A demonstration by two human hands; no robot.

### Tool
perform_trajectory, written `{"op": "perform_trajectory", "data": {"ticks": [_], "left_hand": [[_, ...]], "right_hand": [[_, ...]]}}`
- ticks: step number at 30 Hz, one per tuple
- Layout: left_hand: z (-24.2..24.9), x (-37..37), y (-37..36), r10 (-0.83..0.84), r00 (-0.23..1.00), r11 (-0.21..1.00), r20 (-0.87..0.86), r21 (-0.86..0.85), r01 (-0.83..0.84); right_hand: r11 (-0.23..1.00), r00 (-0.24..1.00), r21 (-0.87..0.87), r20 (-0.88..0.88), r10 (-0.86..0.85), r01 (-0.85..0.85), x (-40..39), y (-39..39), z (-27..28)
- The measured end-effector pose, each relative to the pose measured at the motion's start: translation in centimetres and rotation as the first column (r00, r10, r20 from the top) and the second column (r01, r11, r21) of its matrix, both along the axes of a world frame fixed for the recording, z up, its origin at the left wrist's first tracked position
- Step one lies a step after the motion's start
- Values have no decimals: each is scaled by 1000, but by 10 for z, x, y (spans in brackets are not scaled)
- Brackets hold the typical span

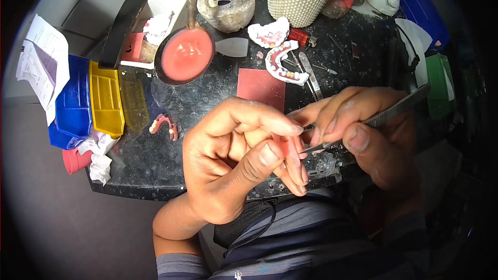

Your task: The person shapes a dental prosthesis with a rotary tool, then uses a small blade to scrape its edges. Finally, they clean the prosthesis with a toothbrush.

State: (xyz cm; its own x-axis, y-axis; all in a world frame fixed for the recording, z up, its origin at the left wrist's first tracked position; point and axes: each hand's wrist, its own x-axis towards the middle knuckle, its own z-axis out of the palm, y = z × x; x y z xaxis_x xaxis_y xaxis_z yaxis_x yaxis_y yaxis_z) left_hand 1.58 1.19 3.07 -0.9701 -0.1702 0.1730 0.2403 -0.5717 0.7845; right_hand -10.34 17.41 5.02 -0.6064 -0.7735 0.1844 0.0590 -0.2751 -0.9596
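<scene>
My left hand (223, 161) pinches a small pink piece (291, 150), which looks like dental wax, between thumb and fingers. Fingers hide much of its shape. In my right hand (371, 129) is a slim metal carving knife (399, 108), gripped like a pen. Its pointed tip meets the pink piece or lies right beside it. Behind my hands a flat pink wax sheet (261, 87) rests on the dark worktop. Left of my left hand lies a pink partial denture (165, 126) with a few teeth.
A pan of pink wax (187, 54) stands at the back. Two dental casts (268, 32) lie near a red lighter (302, 37) and metal tools (310, 75). A woven tool basket (295, 2) stands behind. Blue and yellow bins (106, 101) line the left edge, a green bin (440, 85) the right.
</scene>
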Motion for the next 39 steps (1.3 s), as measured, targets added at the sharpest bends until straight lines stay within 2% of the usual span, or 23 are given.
{"op": "perform_trajectory", "data": {"ticks": [4, 6, 19, 22, 25, 27, 39], "left_hand": [[0, 0, 0, -10, 1000, 1000, -9, -6, 10], [0, 1, 0, -11, 1000, 1000, -9, -6, 11], [-2, 0, 0, 8, 1000, 1000, -2, 10, -8], [0, 0, -1, 6, 1000, 1000, 7, 13, -7], [1, 0, 0, 10, 1000, 1000, 21, 16, -10], [1, 1, 0, -1, 1000, 1000, 17, 15, 1], [0, 1, 0, -9, 1000, 1000, 12, 18, 8]], "right_hand": [[1000, 999, 12, 52, -10, 9, 1, -1, 1], [1000, 1000, -1, -14, -10, 10, 0, -1, 0], [1000, 1000, 21, 5, 3, -3, 0, 0, 1], [999, 998, 22, -47, 41, -40, -1, 1, -1], [1000, 1000, -5, -26, 14, -15, 1, 0, -1], [1000, 995, -28, 95, 1, 2, 3, -2, 2], [1000, 999, -2, 32, 11, -11, 2, -1, 3]]}}
